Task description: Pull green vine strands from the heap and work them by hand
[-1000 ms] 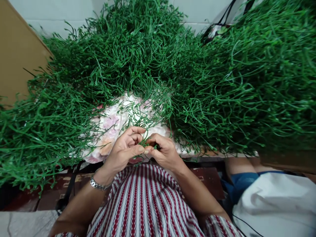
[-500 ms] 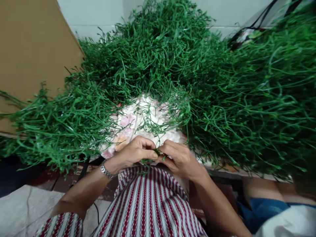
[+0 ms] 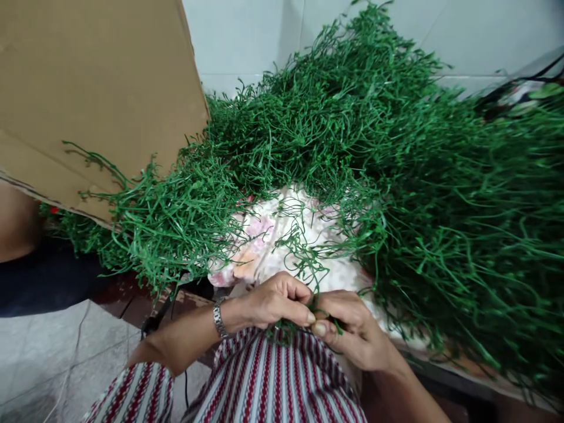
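Note:
My left hand (image 3: 275, 302) and my right hand (image 3: 350, 332) meet just above my striped lap, fingers curled and pinched together on a small green plastic sprig (image 3: 315, 305). A silver watch sits on my left wrist. Just beyond the hands lies a floral cloth (image 3: 282, 235) with a few loose green stems (image 3: 304, 258) on it. A huge heap of green artificial stems (image 3: 396, 164) rings the cloth on the left, back and right.
A large brown cardboard sheet (image 3: 88, 88) leans at the upper left against a white tiled wall (image 3: 247, 41). Another person's knee (image 3: 17, 220) shows at the far left. A black cable (image 3: 154, 320) hangs off the table edge over grey floor (image 3: 48, 364).
The view has swung left, so the cardboard fills more of the frame and the person at the right has left it. My hands have stayed pinched together on the sprig.

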Action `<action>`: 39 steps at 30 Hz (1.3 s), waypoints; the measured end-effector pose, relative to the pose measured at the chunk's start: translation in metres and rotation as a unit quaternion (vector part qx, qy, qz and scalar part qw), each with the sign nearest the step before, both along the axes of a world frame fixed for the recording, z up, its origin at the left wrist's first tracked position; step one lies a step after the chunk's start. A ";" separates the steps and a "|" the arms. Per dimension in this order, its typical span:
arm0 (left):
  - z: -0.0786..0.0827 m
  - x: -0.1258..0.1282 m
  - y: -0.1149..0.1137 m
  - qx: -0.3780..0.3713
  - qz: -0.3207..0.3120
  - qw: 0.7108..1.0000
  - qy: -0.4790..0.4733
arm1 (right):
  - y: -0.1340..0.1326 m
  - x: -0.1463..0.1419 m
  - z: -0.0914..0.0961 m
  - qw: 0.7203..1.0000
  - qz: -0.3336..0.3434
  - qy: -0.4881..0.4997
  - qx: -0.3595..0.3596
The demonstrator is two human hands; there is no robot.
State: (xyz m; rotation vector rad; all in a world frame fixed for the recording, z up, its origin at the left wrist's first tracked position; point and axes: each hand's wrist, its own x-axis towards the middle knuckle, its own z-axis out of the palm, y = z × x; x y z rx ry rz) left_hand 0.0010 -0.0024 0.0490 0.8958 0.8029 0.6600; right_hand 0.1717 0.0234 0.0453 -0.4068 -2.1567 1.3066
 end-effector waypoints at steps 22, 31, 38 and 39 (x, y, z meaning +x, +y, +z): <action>0.001 -0.011 -0.009 0.157 0.174 0.958 0.166 | -0.008 0.010 -0.009 0.963 -0.240 0.094 -0.078; 0.003 0.003 0.004 0.219 0.124 0.953 0.171 | -0.010 -0.004 -0.020 0.940 -0.291 -0.097 0.152; -0.007 0.001 0.006 0.247 0.120 0.955 0.114 | -0.012 -0.004 -0.033 0.943 -0.319 -0.076 0.063; -0.008 0.001 0.006 0.258 0.124 0.951 0.120 | -0.013 -0.004 -0.033 0.943 -0.320 -0.077 0.044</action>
